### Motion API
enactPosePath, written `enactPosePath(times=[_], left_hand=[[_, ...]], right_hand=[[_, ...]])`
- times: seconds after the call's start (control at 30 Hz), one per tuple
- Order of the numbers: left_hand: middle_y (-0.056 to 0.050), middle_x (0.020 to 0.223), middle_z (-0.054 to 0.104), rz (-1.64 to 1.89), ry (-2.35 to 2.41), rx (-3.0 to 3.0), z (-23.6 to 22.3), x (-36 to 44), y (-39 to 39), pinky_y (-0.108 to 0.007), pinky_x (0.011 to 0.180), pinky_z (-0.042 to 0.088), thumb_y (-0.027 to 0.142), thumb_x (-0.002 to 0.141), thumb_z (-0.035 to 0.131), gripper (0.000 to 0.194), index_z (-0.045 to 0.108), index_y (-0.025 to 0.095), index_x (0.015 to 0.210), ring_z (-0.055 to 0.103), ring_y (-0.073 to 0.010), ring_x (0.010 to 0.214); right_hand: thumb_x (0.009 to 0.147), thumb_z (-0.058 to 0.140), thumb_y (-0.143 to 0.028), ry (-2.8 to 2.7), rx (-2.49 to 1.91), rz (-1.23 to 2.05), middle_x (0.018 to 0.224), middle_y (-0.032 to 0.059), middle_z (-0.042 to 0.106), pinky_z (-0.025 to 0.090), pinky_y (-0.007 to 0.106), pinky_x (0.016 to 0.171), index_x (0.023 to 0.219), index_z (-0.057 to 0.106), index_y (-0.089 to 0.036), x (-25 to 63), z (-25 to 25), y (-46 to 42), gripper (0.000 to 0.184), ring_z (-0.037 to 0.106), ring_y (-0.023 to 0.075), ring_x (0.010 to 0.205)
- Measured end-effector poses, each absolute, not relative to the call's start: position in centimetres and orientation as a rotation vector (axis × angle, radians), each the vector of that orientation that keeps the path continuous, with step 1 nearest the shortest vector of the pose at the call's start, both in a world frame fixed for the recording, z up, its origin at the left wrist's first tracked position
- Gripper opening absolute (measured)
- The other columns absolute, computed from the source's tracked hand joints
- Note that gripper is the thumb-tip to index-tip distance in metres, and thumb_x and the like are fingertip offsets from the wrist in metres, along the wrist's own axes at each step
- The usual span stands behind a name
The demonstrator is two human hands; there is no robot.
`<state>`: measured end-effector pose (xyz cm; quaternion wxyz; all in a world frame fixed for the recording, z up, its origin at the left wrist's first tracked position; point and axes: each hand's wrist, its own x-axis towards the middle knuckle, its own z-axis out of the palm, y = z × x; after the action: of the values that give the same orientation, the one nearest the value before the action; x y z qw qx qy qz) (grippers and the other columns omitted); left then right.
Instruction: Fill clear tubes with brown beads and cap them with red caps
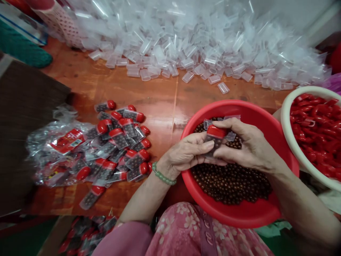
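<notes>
My left hand (186, 151), with a green bead bracelet (162, 176) on its wrist, and my right hand (247, 144) both grip a small transparent tube (215, 141) with a red cap. Brown beads fill the part of the tube that shows, and my fingers hide its lower end. Both hands hover just above a red plastic basin (239, 108) holding a heap of loose brown beads (229, 186). Some transparent plastic pieces (230, 136) stick out around my fingers, and I cannot tell whether they are attached to the tube.
Filled red-capped tubes (119, 149) lie heaped on an orange wooden surface (149, 89), with more at lower left (87, 231). Transparent plastic tubes (202, 46) are piled along the far side. A white bowl (293, 135) of red caps stands right of the basin.
</notes>
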<state>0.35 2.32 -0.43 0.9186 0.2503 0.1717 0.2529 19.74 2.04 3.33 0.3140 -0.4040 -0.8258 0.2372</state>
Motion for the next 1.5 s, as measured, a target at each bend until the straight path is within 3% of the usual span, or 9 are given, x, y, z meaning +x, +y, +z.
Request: enactPosePath(times=[0.1,0.2,0.33,0.53,1.03,1.2,1.33,1.43,1.5], left_hand=[[-0.016,0.104,0.078,0.583,0.392,0.497,-0.3,0.5,2.5,-0.028,0.077,0.06,0.036,0.078,0.082,0.035,0.07,0.012,0.1,0.076,-0.0267,0.098],[-0.013,0.097,0.078,0.621,0.401,0.492,-0.2,0.8,2.5,-0.029,0.078,0.06,0.037,0.076,0.084,0.035,0.069,0.012,0.097,0.077,-0.027,0.098],[-0.011,0.094,0.078,0.632,0.452,0.514,-0.2,0.8,2.5,-0.034,0.085,0.06,0.041,0.076,0.084,0.037,0.07,0.013,0.095,0.076,-0.0289,0.101],[-0.012,0.095,0.078,0.65,0.486,0.558,-0.1,0.8,2.7,-0.041,0.092,0.058,0.061,0.079,0.074,0.048,0.075,0.016,0.096,0.071,-0.0329,0.112],[-0.012,0.092,0.078,0.612,0.391,0.603,0.1,1.2,3.1,-0.038,0.088,0.058,0.074,0.08,0.062,0.059,0.075,0.018,0.097,0.07,-0.0327,0.114],[-0.009,0.077,0.076,0.635,0.475,0.496,-0.3,1.8,3.1,-0.034,0.073,0.059,0.068,0.085,0.06,0.055,0.075,0.017,0.097,0.074,-0.0259,0.082],[-0.006,0.067,0.07,0.669,0.664,0.395,0.2,2.8,2.5,-0.029,0.062,0.054,0.042,0.097,0.045,0.041,0.073,0.012,0.096,0.061,-0.0147,0.053],[-0.006,0.069,0.068,0.723,0.814,0.399,0.7,3.4,1.6,-0.03,0.063,0.052,0.031,0.094,0.042,0.037,0.072,0.011,0.092,0.057,-0.0146,0.055],[-0.005,0.075,0.069,0.825,0.935,0.448,1.0,3.7,0.8,-0.033,0.077,0.055,0.028,0.092,0.043,0.033,0.072,0.013,0.087,0.06,-0.0162,0.067]], right_hand=[[0.077,0.079,-0.057,-2.341,-1.027,0.436,0.117,0.0172,0.069,0.059,0.047,0.088,0.134,0.05,-0.015,19.4,2.9,1.9,0.076,0.069,0.0323,0.106],[0.081,0.075,-0.048,-2.38,-1.07,0.222,0.121,0.0222,0.066,0.054,0.056,0.094,0.136,0.046,-0.013,18.8,2.2,1.5,0.07,0.065,0.0383,0.113],[0.083,0.07,-0.038,-2.278,-1.074,0.135,0.113,0.0173,0.068,0.055,0.053,0.089,0.133,0.046,-0.017,18.2,1.7,1.3,0.06,0.067,0.0354,0.105],[0.079,0.073,-0.035,-2.201,-1.007,0.173,0.114,0.0151,0.069,0.056,0.049,0.088,0.135,0.046,-0.02,18.1,1.7,1.2,0.064,0.068,0.0328,0.105],[0.077,0.075,-0.033,-2.225,-0.926,0.103,0.111,0.0156,0.072,0.058,0.046,0.084,0.135,0.048,-0.018,18.7,1.3,1.8,0.066,0.071,0.0317,0.101],[0.082,0.072,-0.031,-2.316,-0.821,0.015,0.114,0.0166,0.072,0.058,0.047,0.084,0.144,0.042,-0.016,18.9,0.6,1.9,0.071,0.07,0.0313,0.103],[0.082,0.073,-0.025,-2.399,-0.799,-0.097,0.119,0.0215,0.069,0.057,0.047,0.088,0.151,0.037,-0.008,19.2,0.3,1.5,0.079,0.068,0.0331,0.109],[0.081,0.076,-0.025,-2.456,-0.818,-0.158,0.119,0.0212,0.068,0.057,0.049,0.082,0.157,0.032,-0.011,19.8,0.0,1.0,0.089,0.068,0.0351,0.103],[0.082,0.075,-0.029,-2.465,-0.797,-0.185,0.116,0.0196,0.069,0.055,0.054,0.08,0.159,0.031,-0.015,20.1,-0.4,0.6,0.09,0.068,0.038,0.098]])
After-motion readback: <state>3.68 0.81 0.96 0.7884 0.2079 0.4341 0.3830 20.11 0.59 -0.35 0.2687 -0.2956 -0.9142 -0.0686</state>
